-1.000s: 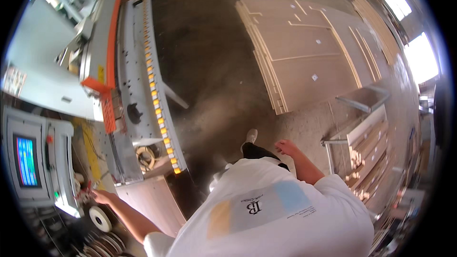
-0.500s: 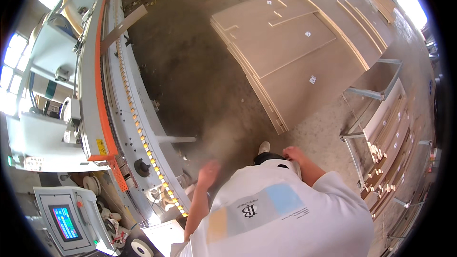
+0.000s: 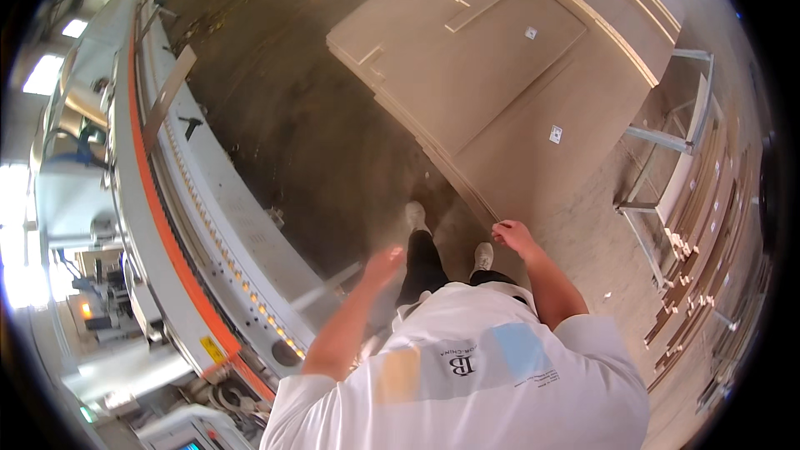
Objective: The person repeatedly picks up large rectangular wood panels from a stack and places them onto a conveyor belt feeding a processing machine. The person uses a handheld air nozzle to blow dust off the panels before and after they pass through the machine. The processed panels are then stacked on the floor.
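Right hand [image 3: 515, 237] hanging beside the board stack [image 3: 500, 67] corner, fingers loosely curling, holding nothing, left hand [image 3: 383, 267] blurring nearer the long machine [image 3: 208, 225], finger state unclear

Open floor between machine and boards

Bare floor [image 3: 317, 125] runs ahead; the long machine [image 3: 192, 225] walls the left, stacked boards [image 3: 500, 75] and a metal rack [image 3: 667, 150] block the right.

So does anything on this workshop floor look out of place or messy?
Nothing is clearly damaged or spilled. The stacked boards lie flat, though their edges sit slightly staggered rather than flush. The concrete floor is stained and scuffed. Both hands, left and right, are empty.
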Tool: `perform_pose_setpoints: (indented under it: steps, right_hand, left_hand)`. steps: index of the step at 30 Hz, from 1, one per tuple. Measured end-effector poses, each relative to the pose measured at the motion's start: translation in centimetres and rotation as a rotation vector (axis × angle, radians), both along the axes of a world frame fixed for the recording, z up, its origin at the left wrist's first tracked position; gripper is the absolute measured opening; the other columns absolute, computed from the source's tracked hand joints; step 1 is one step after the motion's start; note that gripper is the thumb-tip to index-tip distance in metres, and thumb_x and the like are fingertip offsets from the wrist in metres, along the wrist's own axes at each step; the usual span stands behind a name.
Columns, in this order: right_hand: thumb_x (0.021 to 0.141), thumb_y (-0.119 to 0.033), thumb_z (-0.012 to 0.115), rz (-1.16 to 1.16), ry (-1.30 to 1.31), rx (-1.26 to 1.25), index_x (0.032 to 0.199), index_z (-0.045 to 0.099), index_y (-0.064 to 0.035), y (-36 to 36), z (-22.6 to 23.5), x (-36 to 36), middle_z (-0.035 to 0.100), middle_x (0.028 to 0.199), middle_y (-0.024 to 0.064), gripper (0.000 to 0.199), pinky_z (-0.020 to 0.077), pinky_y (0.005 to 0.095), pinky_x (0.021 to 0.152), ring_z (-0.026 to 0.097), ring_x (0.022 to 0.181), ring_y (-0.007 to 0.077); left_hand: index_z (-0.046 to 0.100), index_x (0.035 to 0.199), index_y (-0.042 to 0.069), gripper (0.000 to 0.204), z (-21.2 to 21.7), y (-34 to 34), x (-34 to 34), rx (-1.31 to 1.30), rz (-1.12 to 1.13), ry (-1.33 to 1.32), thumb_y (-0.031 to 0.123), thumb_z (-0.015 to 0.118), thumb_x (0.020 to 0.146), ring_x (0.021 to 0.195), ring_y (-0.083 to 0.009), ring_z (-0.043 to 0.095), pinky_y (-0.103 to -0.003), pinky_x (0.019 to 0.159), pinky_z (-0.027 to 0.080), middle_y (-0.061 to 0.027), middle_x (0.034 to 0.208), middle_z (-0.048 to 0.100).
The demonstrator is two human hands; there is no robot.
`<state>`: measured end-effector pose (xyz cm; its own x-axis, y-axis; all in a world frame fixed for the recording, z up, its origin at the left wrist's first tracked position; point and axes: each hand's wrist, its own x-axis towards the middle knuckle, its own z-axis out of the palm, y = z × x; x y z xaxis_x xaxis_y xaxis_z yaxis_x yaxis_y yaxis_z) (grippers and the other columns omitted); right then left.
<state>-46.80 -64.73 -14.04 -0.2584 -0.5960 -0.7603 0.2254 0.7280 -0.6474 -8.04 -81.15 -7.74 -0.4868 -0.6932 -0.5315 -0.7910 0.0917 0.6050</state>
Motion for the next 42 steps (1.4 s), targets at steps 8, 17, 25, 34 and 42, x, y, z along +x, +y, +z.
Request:
perform_pose_setpoints:
  steps: [8, 17, 25, 34, 42]
  right_hand:
    - [0.095, -0.037, 0.072, -0.374, -0.061, -0.001, 0.123, 0.069, -0.0058, -12.4, -4.4, 3.1, 0.07, 0.107, 0.0013, 0.043, 0.05, 0.029, 0.081, 0.063, 0.095, 0.012]
    - [0.094, -0.045, 0.07, -0.616, 0.03, 0.043, 0.116, 0.062, -0.0066, -27.5, -3.1, 3.1, 0.06, 0.108, 0.0024, 0.045, 0.0412, 0.0308, 0.093, 0.051, 0.104, 0.0143]
    - [0.094, -0.041, 0.069, -0.649, 0.157, 0.038, 0.105, 0.062, -0.0056, -29.4, -2.7, 3.9, 0.058, 0.094, 0.0029, 0.038, 0.0426, 0.0352, 0.074, 0.051, 0.085, 0.0158]
    - [0.09, -0.045, 0.073, -0.494, 0.154, 0.08, 0.11, 0.068, -0.0037, -24.2, -9.3, 13.9, 0.065, 0.096, 0.0053, 0.046, 0.0503, 0.0326, 0.08, 0.059, 0.089, 0.0168]
    - [0.092, -0.055, 0.064, -0.071, -0.125, 0.17, 0.109, 0.075, -0.002, -23.9, -6.1, 18.2, 0.073, 0.109, 0.0211, 0.057, 0.0528, 0.0469, 0.088, 0.069, 0.101, 0.0386]
  left_hand:
    - [0.058, 0.134, 0.007, 0.043, -7.8, -29.3, -16.2, -0.159, -0.204, -0.065, 0.027, 0.057, 0.095, 0.123, -0.0395, 0.06, -0.049, 0.105, 0.048, -0.0213, 0.131, 0.064]
    - [0.056, 0.138, 0.005, 0.059, -17.1, -48.9, -24.3, -0.399, -0.135, 0.036, 0.031, 0.07, 0.087, 0.14, -0.0379, 0.044, -0.047, 0.115, 0.039, -0.0164, 0.145, 0.055]
    - [0.063, 0.125, 0.008, 0.046, -15.9, -49.6, -24.0, -0.403, -0.202, 0.046, 0.033, 0.073, 0.087, 0.125, -0.0331, 0.057, -0.045, 0.104, 0.047, -0.0119, 0.127, 0.066]
    - [0.065, 0.12, 0.004, 0.042, -13.9, -48.4, -16.1, -0.275, -0.103, -0.058, 0.033, 0.069, 0.09, 0.113, -0.0325, 0.065, -0.045, 0.098, 0.05, -0.014, 0.12, 0.068]
    - [0.061, 0.13, 0.0, 0.058, -15.0, -51.2, -7.3, -0.139, -0.445, -0.443, 0.048, 0.059, 0.098, 0.125, -0.0397, 0.059, -0.045, 0.104, 0.047, -0.0224, 0.131, 0.064]
